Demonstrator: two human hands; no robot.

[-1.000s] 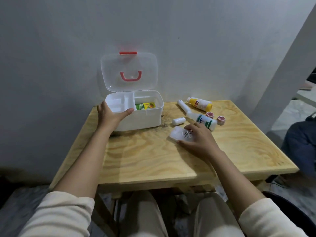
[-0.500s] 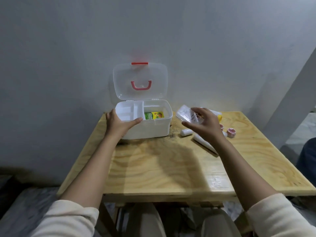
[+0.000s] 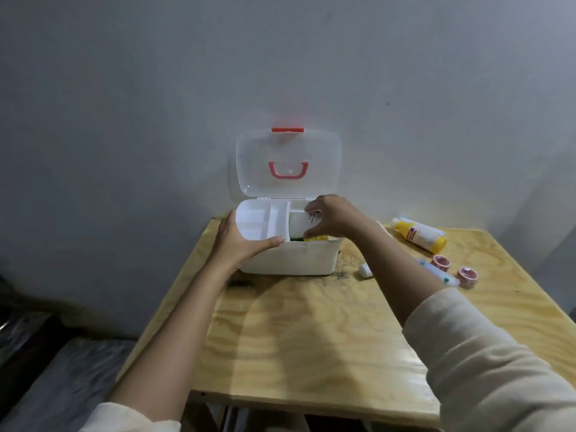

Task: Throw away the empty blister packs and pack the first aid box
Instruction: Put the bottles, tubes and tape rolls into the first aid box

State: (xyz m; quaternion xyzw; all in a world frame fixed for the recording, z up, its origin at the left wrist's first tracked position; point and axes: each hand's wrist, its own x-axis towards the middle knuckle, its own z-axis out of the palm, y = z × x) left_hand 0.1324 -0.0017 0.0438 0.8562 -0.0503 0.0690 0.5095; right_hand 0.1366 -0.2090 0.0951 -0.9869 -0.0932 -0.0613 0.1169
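The white first aid box [image 3: 293, 258] stands open at the back of the wooden table [image 3: 311, 338], its clear lid [image 3: 286, 163] with a red handle leaning on the wall. My left hand [image 3: 240, 241] grips the box's front left corner, thumb along the rim beside the white divided tray [image 3: 265, 221]. My right hand [image 3: 336, 218] is over the box's right compartment, fingers closed on a flat white packet [image 3: 304, 224] with small print, its lower edge inside the box. A yellow and green pack [image 3: 314, 239] lies under it.
To the right of the box lie a yellow bottle [image 3: 419, 235], a white bottle [image 3: 438, 272] partly hidden by my forearm, a small white tube [image 3: 364, 271] and two pink tape rolls [image 3: 441, 261] [image 3: 467, 273]. A grey wall is directly behind.
My right hand lifted the white packet off the table, carried it left and now holds it down in the box. My left hand stayed on the box's corner.
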